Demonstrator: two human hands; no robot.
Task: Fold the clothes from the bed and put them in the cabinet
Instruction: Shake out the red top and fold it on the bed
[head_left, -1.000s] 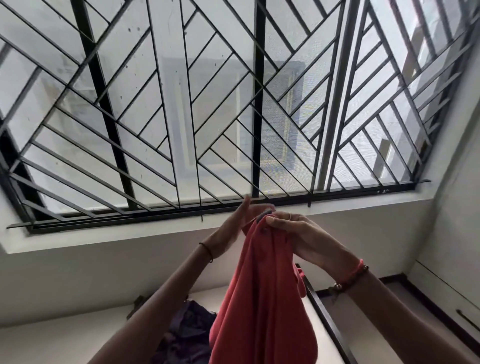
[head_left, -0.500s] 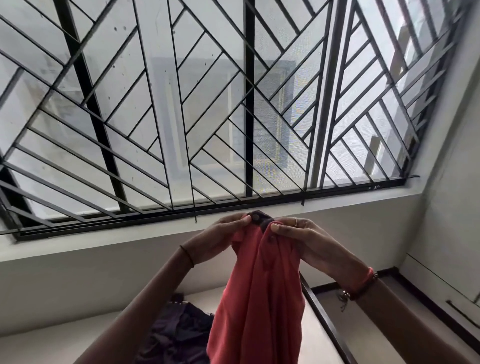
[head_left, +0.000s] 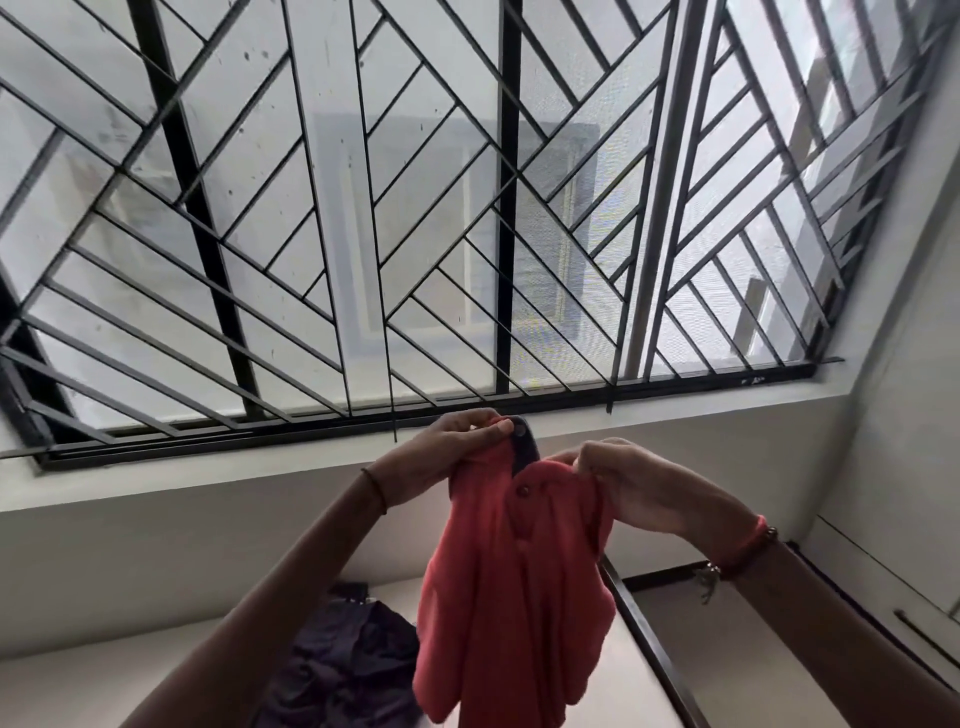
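Presently, a red shirt (head_left: 514, 597) is held up in the air before the window grille (head_left: 363, 234), above the bed (head_left: 130, 680) and toward its right edge. The left hand (head_left: 457, 441) is closed in a pinch on the fabric beside the dark collar (head_left: 525, 444), with the thumb laid across the top. The right hand (head_left: 639, 488) is curled over the opposite shoulder of the shirt, its fingers folded into the cloth.

Compared with a second ago, the hands have been drawn apart. They were then bunched together at the collar, the left fingers partly straight. Now the upper part is spread and the buttoned front is exposed. It is judged that the shirt has been taken by its shoulders and is being squared for folding; no fold is yet made.

A dark garment (head_left: 353, 670) is noted in a heap on the bed, near the far edge, not yet folded. The cabinet cannot be identified with certainty. Sleeves cannot be distinguished in the hanging cloth.
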